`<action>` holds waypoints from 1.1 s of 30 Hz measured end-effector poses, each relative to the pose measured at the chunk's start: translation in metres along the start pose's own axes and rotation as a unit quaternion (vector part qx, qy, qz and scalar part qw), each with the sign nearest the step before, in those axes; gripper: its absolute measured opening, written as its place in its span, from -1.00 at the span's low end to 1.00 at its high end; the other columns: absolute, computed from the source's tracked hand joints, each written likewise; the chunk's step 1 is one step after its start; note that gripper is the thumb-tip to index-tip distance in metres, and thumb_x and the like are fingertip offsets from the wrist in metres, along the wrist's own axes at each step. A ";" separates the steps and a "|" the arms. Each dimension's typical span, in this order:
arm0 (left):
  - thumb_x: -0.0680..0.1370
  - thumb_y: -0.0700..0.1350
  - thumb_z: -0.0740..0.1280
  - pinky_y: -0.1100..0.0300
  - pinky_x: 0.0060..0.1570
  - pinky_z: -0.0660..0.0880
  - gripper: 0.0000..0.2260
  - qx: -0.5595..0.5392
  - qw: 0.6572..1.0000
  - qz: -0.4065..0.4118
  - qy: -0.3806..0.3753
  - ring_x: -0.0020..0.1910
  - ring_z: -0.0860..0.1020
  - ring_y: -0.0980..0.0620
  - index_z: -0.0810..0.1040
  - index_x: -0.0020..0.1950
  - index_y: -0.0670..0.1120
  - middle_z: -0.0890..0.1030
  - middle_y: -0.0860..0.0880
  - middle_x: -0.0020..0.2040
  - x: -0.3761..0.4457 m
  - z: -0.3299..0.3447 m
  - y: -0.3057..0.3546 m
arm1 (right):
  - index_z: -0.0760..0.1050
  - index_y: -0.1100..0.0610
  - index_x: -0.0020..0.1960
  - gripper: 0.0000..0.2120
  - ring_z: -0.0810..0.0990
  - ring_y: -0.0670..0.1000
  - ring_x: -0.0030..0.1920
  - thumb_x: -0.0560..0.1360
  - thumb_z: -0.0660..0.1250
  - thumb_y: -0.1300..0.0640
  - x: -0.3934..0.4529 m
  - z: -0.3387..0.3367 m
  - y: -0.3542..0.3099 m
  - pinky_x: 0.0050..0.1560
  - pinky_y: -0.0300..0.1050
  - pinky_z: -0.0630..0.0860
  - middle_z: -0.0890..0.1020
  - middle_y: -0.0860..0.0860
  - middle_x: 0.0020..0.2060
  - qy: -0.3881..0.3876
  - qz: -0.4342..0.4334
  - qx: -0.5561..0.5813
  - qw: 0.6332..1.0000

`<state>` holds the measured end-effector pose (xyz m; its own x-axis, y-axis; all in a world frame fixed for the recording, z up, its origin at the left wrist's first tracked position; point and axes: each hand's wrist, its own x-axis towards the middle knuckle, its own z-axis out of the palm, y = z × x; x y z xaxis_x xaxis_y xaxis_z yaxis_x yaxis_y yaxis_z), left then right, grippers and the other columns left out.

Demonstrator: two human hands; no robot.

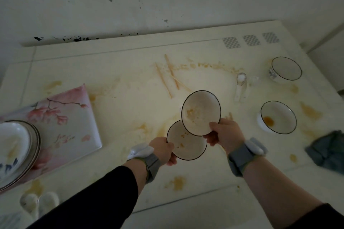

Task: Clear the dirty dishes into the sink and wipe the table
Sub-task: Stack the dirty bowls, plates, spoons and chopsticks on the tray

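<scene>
Dimness and blur soften the edges: the stack of plates (20, 151) is cut off at the left border, the grey cloth (328, 149) runs out of view on the right, and two pale objects (40, 203) at the table's near edge, below the stack, are too blurred to name. The lower small plate (188, 145) is partly hidden by the upper small plate (201, 112), whose rim overlaps it.

The left hand (163, 149) grips the lower plate by its left rim, thumb on top; the right hand (224, 134) pinches the upper plate at its near rim. Both plates are held above the table (115, 72), in front of the chopsticks (168, 74). Each wrist wears a grey band with a white block.

Right of the held plates stand a stained bowl (278, 117) and, beyond it, a patterned bowl (285, 69); a white spoon (241, 85) lies between the chopsticks and the far bowl. Left of the held plates the stack rests on a square tray (70, 121) painted with pink blossoms.

The plates are round, glossy and pale with thin dark rims, smeared orange. The tabletop is smooth, cream, streaked with orange-brown stains.
</scene>
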<state>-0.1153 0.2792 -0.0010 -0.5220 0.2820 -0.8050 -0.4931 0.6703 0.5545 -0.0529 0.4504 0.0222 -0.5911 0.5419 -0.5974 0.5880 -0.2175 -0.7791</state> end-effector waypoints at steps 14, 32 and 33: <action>0.64 -0.25 0.09 0.18 -0.43 0.45 -0.71 -0.036 0.999 0.008 0.000 -0.47 0.48 -0.07 0.42 -0.26 -0.21 0.48 -0.18 -0.37 -0.019 0.006 -0.030 | 0.47 0.09 0.13 -0.78 0.48 -0.08 -0.61 0.57 0.10 0.24 -0.052 0.011 0.053 -0.61 -0.32 0.35 0.61 0.07 -0.46 0.031 -0.028 -0.239 0.970; 0.54 -0.14 0.25 -0.03 0.04 0.57 -0.77 0.123 0.973 0.164 0.107 0.01 0.60 -0.21 0.47 0.19 -0.12 0.60 -0.19 0.07 -0.059 0.015 -0.012 | 0.34 0.20 0.39 -0.64 0.53 -0.10 -0.54 0.60 0.16 0.21 -0.066 -0.024 0.047 -0.50 -0.29 0.47 0.53 0.11 -0.27 0.065 0.026 -0.056 0.996; 0.54 -0.14 0.25 -0.05 0.04 0.56 -0.78 0.127 0.971 0.177 0.099 0.01 0.59 -0.21 0.48 0.18 -0.12 0.60 -0.18 0.07 -0.060 0.022 -0.005 | 0.38 0.19 0.36 -0.65 0.55 -0.06 -0.48 0.58 0.20 0.18 -0.063 -0.035 0.046 -0.42 -0.24 0.52 0.57 0.11 -0.27 0.086 0.019 -0.069 0.994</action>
<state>-0.0659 0.2742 0.0399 -0.7629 0.4056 -0.5035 -0.0839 0.7101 0.6991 0.0307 0.4344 0.0309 -0.4701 0.6690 -0.5757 0.6858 -0.1336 -0.7154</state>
